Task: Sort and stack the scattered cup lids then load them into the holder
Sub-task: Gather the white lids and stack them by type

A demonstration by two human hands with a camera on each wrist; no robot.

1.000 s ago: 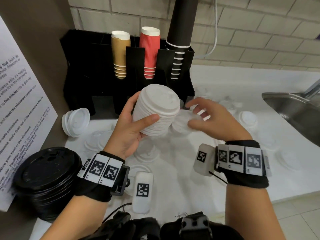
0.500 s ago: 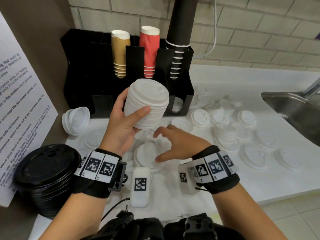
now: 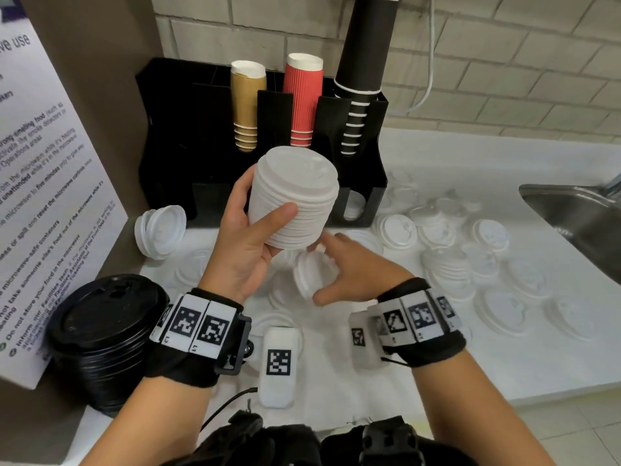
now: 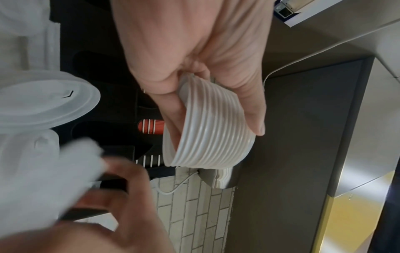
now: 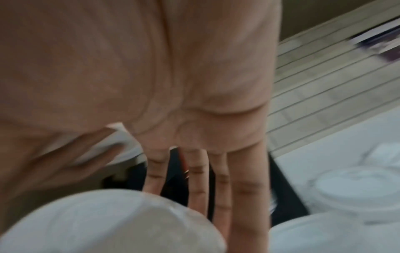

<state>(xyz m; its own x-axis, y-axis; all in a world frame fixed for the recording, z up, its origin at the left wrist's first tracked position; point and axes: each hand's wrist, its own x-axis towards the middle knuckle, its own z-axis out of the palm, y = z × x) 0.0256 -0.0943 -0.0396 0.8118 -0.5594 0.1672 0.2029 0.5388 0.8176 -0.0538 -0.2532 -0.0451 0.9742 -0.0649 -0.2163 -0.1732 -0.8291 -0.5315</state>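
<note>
The left hand (image 3: 242, 250) is wrapped around a tall stack of white plastic cup lids (image 3: 295, 200), held above the white counter (image 3: 504, 371) in front of the black cup holder (image 3: 168, 136). Just below it, the right hand (image 3: 356, 274) pinches a single white plastic lid (image 3: 311, 275) between thumb and fingers (blurred in the wrist views). More white lids (image 3: 396, 227) lie scattered on the counter.

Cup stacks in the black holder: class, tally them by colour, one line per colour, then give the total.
Gold cup stack: 1
Red cup stack: 1
Black cup stack: 1
Total: 3
</note>
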